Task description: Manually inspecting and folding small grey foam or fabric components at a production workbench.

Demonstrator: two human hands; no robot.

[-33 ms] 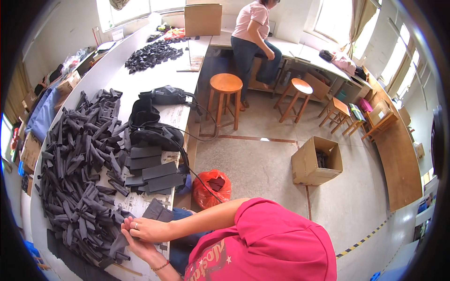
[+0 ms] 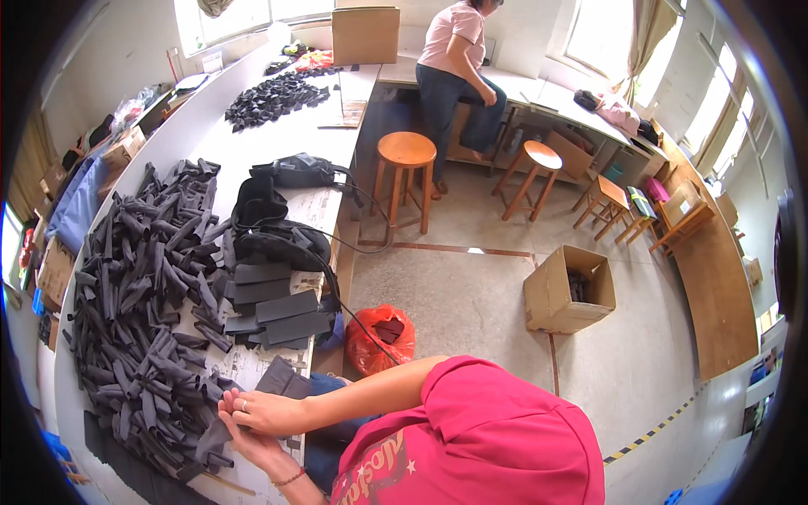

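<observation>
My two hands meet at the near edge of the white table, beside a big heap of dark grey rolled fabric pieces (image 2: 151, 278). My right hand (image 2: 265, 412), with a ring on it, lies over my left hand (image 2: 257, 446), which has a bracelet at the wrist. Both have their fingers drawn together. Whatever is between them is hidden, though dark fabric shows right at the fingertips. Close to my right hand is a flat dark fabric piece (image 2: 284, 379). Beyond it, several flat dark grey pieces (image 2: 286, 307) overlap in a stack.
A black bag with straps (image 2: 278, 223) sits on the table (image 2: 223, 362), its cord hanging over the edge. Farther back lie small dark pieces (image 2: 278, 97). A red plastic bag (image 2: 379, 358), a cardboard box (image 2: 547, 295) and wooden stools (image 2: 406, 149) stand on the floor. Another person (image 2: 454, 42) sits at the back.
</observation>
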